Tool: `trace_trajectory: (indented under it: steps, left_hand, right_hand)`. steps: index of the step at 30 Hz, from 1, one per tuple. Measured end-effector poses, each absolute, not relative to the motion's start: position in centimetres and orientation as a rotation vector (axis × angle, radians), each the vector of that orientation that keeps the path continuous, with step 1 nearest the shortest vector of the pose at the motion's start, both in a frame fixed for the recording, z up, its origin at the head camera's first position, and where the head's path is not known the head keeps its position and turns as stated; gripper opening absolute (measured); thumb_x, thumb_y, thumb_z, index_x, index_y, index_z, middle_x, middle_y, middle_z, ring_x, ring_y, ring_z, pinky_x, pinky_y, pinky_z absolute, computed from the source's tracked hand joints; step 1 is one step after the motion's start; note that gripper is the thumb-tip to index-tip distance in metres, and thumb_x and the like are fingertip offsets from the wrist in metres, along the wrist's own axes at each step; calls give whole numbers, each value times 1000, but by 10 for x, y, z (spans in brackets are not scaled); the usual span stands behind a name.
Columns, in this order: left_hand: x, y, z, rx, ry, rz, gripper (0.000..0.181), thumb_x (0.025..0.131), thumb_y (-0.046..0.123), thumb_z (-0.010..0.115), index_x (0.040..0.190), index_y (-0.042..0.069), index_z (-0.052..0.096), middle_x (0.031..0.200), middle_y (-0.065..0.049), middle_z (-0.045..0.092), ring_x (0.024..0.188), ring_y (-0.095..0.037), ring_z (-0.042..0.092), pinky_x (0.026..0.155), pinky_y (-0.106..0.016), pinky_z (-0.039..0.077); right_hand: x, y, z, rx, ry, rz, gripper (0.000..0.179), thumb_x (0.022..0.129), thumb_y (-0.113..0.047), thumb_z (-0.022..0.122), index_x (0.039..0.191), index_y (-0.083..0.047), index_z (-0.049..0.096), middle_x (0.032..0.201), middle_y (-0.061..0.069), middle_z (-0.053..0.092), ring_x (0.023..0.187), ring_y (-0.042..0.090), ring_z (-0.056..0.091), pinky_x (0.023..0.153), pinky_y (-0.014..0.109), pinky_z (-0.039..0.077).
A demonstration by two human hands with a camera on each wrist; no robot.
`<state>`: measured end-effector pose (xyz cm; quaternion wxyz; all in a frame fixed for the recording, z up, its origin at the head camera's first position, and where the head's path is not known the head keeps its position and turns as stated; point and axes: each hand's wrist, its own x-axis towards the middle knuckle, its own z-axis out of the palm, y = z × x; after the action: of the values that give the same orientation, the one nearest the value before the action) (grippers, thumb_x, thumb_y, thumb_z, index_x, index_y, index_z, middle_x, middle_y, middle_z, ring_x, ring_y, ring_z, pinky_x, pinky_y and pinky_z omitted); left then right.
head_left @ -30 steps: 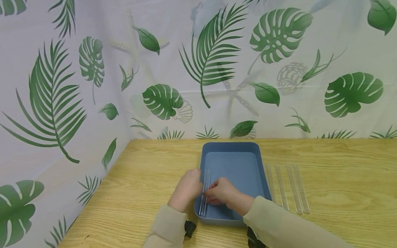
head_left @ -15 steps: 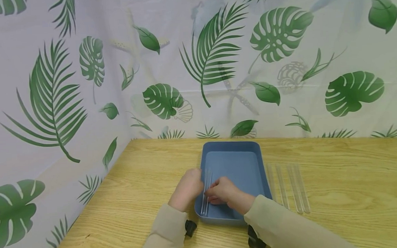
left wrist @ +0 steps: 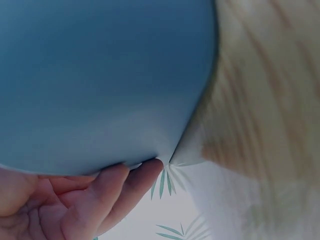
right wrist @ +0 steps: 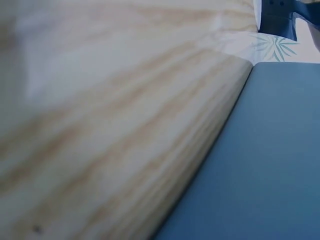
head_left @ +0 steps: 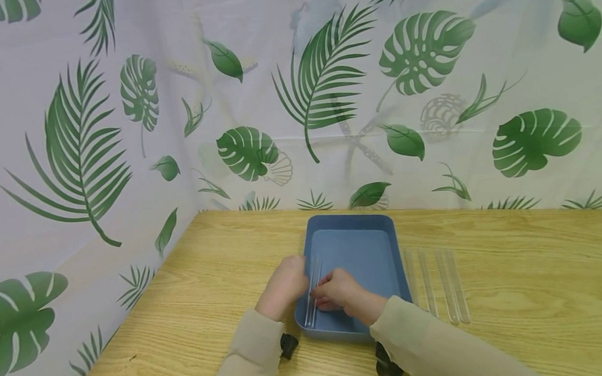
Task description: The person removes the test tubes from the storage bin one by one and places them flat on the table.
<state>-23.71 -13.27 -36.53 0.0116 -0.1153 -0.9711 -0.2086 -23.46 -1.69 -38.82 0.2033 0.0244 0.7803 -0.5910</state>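
Inside the blue tray (head_left: 355, 253), two clear test tubes (head_left: 310, 312) lie lengthwise along the left wall. My right hand (head_left: 339, 291) reaches into the tray from the right and pinches the tube nearer to it between thumb and fingers. At the left rim is my left hand (head_left: 285, 285), its back to the head camera. In the left wrist view, the left hand's fingers (left wrist: 107, 187) are bent at the rim of the tray (left wrist: 110, 85). What its thumb and foremost fingers touch is hidden. The right wrist view shows the tray's wall (right wrist: 260, 160) but no fingers.
Several more clear test tubes (head_left: 448, 288) lie side by side on the wooden table (head_left: 530, 278), right of the tray. Behind the table hangs a leaf-patterned sheet (head_left: 330, 169), which also covers the left side. Black wrist mounts (head_left: 288, 346) sit under both sleeves.
Both hands stay almost in place. The near ends of the tubes in the tray have shifted slightly to the right since a second ago.
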Motion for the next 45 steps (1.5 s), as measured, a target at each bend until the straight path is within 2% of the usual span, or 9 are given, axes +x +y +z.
trace_trajectory:
  steps: [8, 14, 22, 35, 45]
  left_hand:
    - [-238, -132, -367, -352, -3024, -674, 17, 73, -10, 46, 85, -7, 58, 71, -10, 52, 57, -19, 42, 49, -29, 37]
    - [-238, -133, -367, -377, -2995, -660, 15, 71, -11, 47, 81, -7, 57, 74, -13, 54, 60, -19, 43, 53, -32, 40]
    - [-236, -133, -368, -366, -2968, -670, 14, 70, -11, 47, 80, -7, 57, 74, -15, 56, 62, -20, 48, 57, -36, 44]
    - [-236, -130, -365, -326, -3016, -693, 18, 76, -13, 42, 82, -7, 57, 73, -14, 55, 62, -20, 49, 54, -31, 45]
    - [-238, -130, -368, -315, -3024, -711, 18, 76, -12, 43, 85, -8, 58, 74, -14, 55, 62, -19, 48, 54, -31, 44]
  right_hand:
    - [-232, -13, -385, 68, 2165, -1665, 18, 77, 4, 60, 90, 9, 49, 76, 15, 57, 58, 14, 57, 56, 28, 50]
    - [-232, -8, -381, 51, 2135, -1725, 23, 77, 6, 58, 97, 13, 48, 83, 16, 53, 64, 17, 57, 61, 30, 51]
    - [-231, 6, -373, 38, 2078, -1790, 23, 76, 8, 57, 97, 11, 48, 80, 12, 52, 64, 16, 55, 62, 30, 51]
    - [-234, 49, -352, 54, 2171, -1683, 33, 79, -1, 60, 107, 12, 48, 92, 17, 56, 72, 15, 59, 67, 29, 50]
    - [-233, 88, -346, -47, 2134, -1732, 36, 81, -1, 56, 110, 16, 42, 86, 12, 57, 70, 12, 57, 68, 28, 50]
